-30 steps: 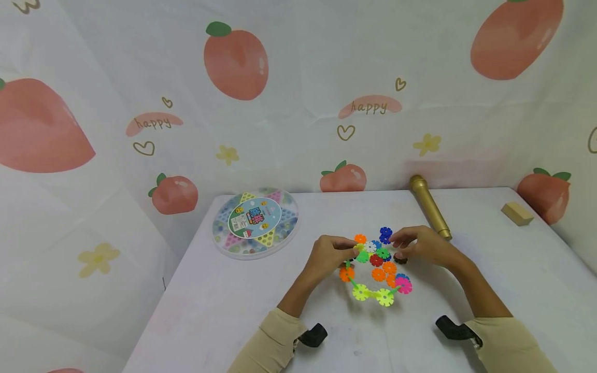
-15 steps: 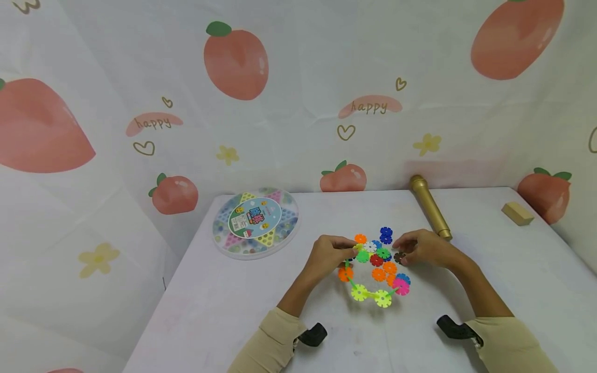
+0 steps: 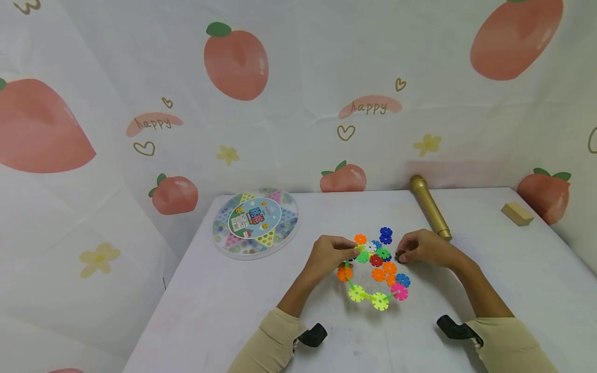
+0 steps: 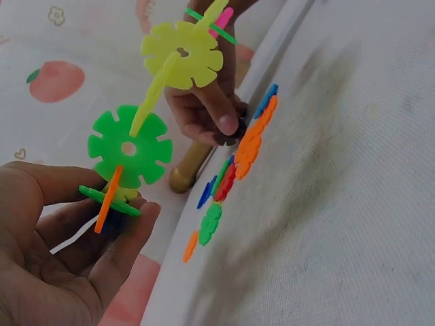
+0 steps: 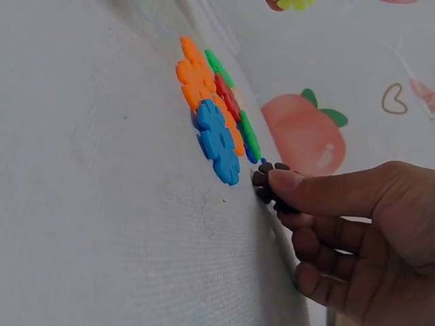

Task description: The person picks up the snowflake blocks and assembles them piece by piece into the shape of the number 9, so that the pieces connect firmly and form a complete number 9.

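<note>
At a white table (image 3: 336,212) in front of a fabric backdrop (image 3: 289,129) printed with peaches and the word "happy," holding up a chain (image 3: 368,297) of notched, flower-shaped plastic discs in the left hand (image 3: 330,253), with thumb and fingers pinching one end. Visible in the chain: orange, green, yellow and pink, bending in an arc above the table. Gripping a dark brown disc (image 5: 262,182) in the right hand (image 3: 424,246), thumb tip over it, just to the right of a cluster of discs (image 3: 376,260); touching the tabletop or clear of it, impossible to tell. Resting flat between both hands, in that cluster: red, white, green, orange and blue, closely packed, with a dark blue pair (image 3: 386,235) at the far side and a lighter blue disc (image 3: 403,280) beside the orange ones at the near right. Farther back, at left, a round game box (image 3: 255,223) patterned with a star; at right, a gold microphone-shaped object (image 3: 431,210) lying slantwise behind the right hand, and a small tan block (image 3: 517,213) near the table's right edge. On both arms, beige sleeves (image 3: 270,339), with black devices (image 3: 313,335) at the cuffs.
</note>
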`<state>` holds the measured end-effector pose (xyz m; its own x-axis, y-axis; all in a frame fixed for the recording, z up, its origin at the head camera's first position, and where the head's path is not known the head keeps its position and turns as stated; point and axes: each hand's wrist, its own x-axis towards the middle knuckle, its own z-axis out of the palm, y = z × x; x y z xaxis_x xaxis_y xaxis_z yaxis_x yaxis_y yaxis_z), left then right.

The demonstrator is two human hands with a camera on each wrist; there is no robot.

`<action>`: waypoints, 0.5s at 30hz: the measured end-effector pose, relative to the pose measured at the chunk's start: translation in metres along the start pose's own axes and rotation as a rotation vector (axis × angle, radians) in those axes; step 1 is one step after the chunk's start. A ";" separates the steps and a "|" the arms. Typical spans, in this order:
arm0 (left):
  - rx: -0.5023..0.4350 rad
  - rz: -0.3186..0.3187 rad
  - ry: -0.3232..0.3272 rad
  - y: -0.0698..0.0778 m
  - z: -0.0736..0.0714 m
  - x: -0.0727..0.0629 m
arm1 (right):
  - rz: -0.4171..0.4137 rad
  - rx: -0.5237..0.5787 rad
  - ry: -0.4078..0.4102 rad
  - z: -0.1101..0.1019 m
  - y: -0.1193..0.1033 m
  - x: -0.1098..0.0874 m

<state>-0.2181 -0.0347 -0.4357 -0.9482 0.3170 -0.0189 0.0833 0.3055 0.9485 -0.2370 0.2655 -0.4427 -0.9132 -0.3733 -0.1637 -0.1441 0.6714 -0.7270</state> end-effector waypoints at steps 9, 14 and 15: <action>0.009 -0.014 0.002 0.001 0.001 0.000 | 0.024 0.064 0.041 0.001 -0.005 0.001; 0.014 -0.034 -0.012 0.001 0.002 0.000 | -0.008 0.159 0.034 0.002 -0.012 0.003; 0.014 -0.034 -0.016 0.001 0.002 0.000 | -0.022 0.170 0.029 0.003 -0.013 0.003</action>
<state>-0.2174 -0.0325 -0.4351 -0.9456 0.3204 -0.0562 0.0554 0.3288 0.9428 -0.2366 0.2538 -0.4351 -0.9215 -0.3665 -0.1285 -0.1002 0.5441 -0.8330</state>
